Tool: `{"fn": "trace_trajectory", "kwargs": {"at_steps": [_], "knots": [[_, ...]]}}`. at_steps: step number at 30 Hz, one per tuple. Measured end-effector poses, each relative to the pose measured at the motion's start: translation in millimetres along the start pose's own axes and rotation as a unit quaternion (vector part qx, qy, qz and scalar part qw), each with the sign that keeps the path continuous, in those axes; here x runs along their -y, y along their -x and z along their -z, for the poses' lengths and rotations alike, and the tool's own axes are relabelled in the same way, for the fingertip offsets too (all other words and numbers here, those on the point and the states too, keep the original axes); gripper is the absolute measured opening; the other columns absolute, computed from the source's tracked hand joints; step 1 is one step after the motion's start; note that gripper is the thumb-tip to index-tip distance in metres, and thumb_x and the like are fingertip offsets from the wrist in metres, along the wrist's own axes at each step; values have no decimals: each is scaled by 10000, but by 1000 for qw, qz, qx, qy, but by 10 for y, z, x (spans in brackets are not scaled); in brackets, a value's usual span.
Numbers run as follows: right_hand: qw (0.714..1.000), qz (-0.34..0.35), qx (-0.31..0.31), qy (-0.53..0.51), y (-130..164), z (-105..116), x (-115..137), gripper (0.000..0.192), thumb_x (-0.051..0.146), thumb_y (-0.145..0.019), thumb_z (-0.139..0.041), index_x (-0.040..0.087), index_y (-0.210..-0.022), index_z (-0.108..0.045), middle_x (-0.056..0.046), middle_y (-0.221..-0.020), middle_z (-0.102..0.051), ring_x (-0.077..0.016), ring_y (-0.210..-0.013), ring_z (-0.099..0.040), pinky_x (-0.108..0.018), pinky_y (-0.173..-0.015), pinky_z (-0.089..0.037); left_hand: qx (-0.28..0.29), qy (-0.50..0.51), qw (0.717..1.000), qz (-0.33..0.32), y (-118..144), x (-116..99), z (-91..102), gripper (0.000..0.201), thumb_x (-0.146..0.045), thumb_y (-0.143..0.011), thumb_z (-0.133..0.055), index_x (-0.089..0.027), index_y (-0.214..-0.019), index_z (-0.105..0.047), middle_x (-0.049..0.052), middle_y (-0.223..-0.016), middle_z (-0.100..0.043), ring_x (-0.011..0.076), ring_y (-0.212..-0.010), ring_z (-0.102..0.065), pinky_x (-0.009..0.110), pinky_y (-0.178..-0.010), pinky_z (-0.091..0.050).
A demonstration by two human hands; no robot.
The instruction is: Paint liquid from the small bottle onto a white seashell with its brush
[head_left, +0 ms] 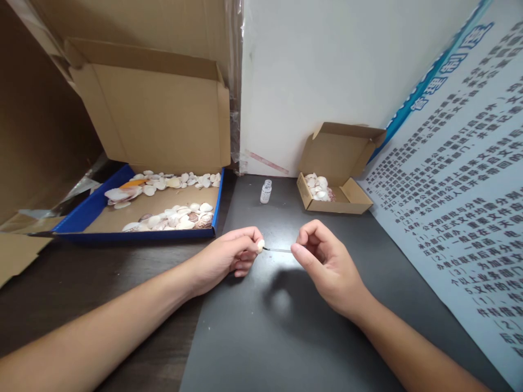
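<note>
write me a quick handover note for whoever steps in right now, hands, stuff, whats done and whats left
Left hand: fingers pinch a small shell.
Right hand: fingers pinch a thin brush, its tip at the shell.
Small open bottle stands behind the hands on the dark mat.
Blue tray, left: many shells.
Small carton, right: a few shells, seemingly the done ones.
Left: apparently the tray's shells.

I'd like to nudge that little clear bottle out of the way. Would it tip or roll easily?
The small clear bottle stands upright on the dark mat, taller than wide, so a push near its top would probably tip it. It looks round, so once down it may roll. It seems empty and likely light, though that is hard to tell.
</note>
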State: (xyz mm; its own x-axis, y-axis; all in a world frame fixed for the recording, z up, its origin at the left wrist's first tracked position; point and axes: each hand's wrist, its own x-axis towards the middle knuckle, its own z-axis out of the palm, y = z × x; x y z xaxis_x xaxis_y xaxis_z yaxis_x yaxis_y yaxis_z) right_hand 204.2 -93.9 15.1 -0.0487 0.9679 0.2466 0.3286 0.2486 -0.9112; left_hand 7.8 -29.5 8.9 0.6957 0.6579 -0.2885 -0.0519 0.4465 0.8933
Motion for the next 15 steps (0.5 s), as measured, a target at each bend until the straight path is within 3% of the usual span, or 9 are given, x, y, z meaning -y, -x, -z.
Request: {"fn": "trace_trajectory", "kwargs": {"at_steps": [4,9,15], "knots": [[998,-15,0,56,5,-6,-9,198,267,-890,-591,238,-808,-413,84,-642,-365,-105,-548,-343,-255,-526,-298,-6,2,1000,2,-2,0,1,59,-178,-806,-517,-190,-771,-472,-78,-582,-262,80,-510,-201,211,-474,-199],[1000,-5,14,-9,-2,-1,5,170,303,-917,-554,238,-831,-422,76,-667,-400,-102,-546,-369,-249,-510,-300,-11,4,1000,4,-2,0,-1,45,-169,-799,-514,-190,-776,-481,-73,-574,-298,80,-503,-223,213,-473,-207],[999,-16,0,50,-7,-8,-3,196,277,-888,-588,238,-806,-414,84,-640,-370,-103,-544,-351,-257,-521,-301,-7,4,1000,2,4,-3,0,45,-165,-790,-516,-188,-764,-486,-71,-571,-309,79,-501,-226,213,-472,-209]]}}
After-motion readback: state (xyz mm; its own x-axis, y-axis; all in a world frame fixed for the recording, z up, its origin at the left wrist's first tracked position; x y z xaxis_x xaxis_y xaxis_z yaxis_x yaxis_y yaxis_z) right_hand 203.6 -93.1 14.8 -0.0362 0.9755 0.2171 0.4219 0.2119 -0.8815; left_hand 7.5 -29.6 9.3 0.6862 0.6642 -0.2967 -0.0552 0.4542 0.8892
